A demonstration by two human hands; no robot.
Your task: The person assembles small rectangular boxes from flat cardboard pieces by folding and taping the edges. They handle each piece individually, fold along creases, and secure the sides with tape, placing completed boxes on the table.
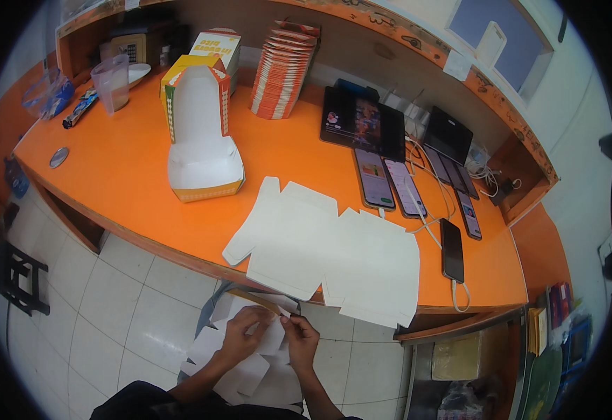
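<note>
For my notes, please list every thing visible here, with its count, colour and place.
flat box blanks: two, white, counter front edge
assembled boxes: a nested row, white and orange, counter left
stacked blanks: one pile, orange, counter back
phones: several, dark, counter right
tablets: two, black, propped at back
cup: one, clear, far left
counter: one, orange
left hand: holds white blank, below the counter
right hand: fingers on same blank

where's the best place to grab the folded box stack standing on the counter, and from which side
Probably by its long side walls, about halfway up the stack, coming from the front counter edge. It stands open toward that edge, with narrow printed sides left and right that a hand can span. The flared white tray end at the bottom looks floppy, and the flat blanks lie off to its right, so the near side is free.
</note>
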